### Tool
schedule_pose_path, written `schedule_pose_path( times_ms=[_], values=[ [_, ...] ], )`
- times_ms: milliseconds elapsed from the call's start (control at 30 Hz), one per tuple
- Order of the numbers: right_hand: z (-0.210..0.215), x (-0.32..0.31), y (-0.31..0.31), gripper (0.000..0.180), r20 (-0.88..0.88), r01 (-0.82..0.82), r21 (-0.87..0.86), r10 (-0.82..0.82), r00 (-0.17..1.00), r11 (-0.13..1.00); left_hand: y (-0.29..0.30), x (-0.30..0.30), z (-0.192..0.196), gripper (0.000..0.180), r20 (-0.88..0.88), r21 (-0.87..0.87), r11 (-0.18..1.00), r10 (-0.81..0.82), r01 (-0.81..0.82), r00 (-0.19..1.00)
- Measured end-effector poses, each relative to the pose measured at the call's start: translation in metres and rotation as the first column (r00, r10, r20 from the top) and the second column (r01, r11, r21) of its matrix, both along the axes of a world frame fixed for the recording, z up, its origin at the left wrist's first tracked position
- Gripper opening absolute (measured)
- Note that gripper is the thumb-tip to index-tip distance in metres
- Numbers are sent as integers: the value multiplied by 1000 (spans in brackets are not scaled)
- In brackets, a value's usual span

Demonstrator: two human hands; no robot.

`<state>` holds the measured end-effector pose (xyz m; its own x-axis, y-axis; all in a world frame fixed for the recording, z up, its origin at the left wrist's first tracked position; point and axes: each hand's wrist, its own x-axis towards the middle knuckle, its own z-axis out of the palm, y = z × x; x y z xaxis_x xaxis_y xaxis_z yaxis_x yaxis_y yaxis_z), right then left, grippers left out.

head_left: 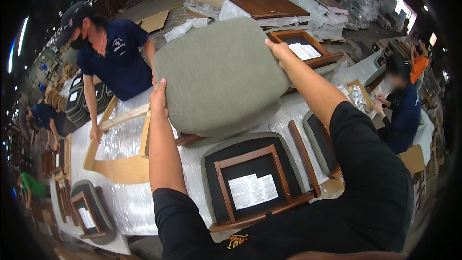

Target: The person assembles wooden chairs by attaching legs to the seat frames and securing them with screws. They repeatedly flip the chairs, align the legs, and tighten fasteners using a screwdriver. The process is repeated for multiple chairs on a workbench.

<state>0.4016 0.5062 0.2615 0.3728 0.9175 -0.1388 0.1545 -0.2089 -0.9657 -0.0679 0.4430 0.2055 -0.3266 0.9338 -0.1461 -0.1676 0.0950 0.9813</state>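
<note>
Between my hands is a grey-green upholstered chair seat [219, 74], held up over the table with its fabric face toward me. My left hand [159, 99] grips its left edge, thumb on the fabric. On the far right edge my right hand [280, 52] has hold of it, fingers partly hidden behind. A brown wooden piece [187, 139] shows under the seat's lower edge. Directly in front of my body, another seat [214, 163] lies underside up, with a brown wooden frame [248, 159] and a white paper label [253, 190] on its black underside.
The table [113, 197] is covered in clear plastic film. At left a co-worker [115, 58] handles a pale wooden chair frame [118, 169]. Another co-worker [406, 110] works at right beside a box of small parts [358, 97]. More seats [91, 212] lie along the table; wrapped stacks [269, 7] stand beyond.
</note>
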Motion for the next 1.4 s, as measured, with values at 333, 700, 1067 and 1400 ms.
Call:
schedule_pose_path(
  times_ms=[333, 700, 1067, 1400],
  values=[
    [-142, 15, -3, 82, 180, -30, -253, 78, 981, 967, 28, 1, -87, 71, -26, -147, 979, -145, 139, 989],
    [-179, 106, -136, 25, 504, -116, 43, 79, 860, 992, -146, -3, -132, 39, -617, -83, 984, 72, -156, 784],
    [-289, 25, -156, 36, 464, -128, -670, 547, 696, 731, -402, 136, -237, 89, -791, -473, 881, -439, 31, 427],
    [-223, 70, -261, 15, 203, -139, 142, 108, 973, 980, -407, 137, -249, 83, -815, -481, 876, -429, -43, 389]
  ],
)
